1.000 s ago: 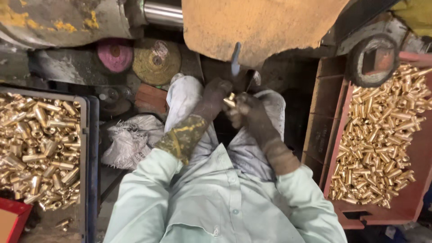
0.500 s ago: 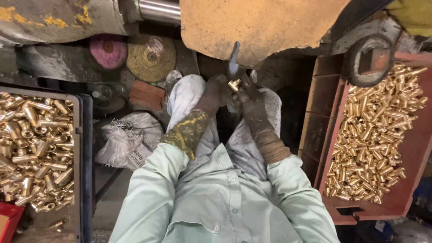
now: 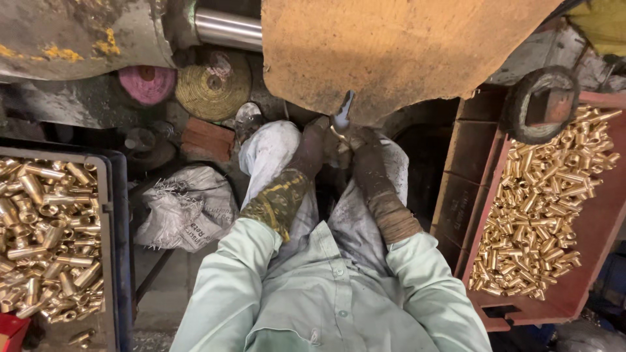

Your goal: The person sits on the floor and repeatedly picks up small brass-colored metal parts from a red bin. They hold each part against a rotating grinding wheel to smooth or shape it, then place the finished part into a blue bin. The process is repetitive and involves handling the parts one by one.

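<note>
1. Grimy workshop floor; a big mustard-brown dust-caked machine guard [image 3: 391, 52] sits overhead, with a pink buffing wheel [image 3: 147, 83] and a yellow one [image 3: 214, 85] to its left.
2. Your gloved left hand [image 3: 313, 146] and right hand [image 3: 362, 150] are both pinched shut on a small shiny brass fitting [image 3: 338, 133], held at the guard's lower edge beside a grey metal tip [image 3: 343, 107].
3. The fitting looks rigid, dense and slick: grip it by its ends.
4. Loose brass pieces fill the black tray [image 3: 120, 261] on the left and the red tray [image 3: 587, 274] on the right.
</note>
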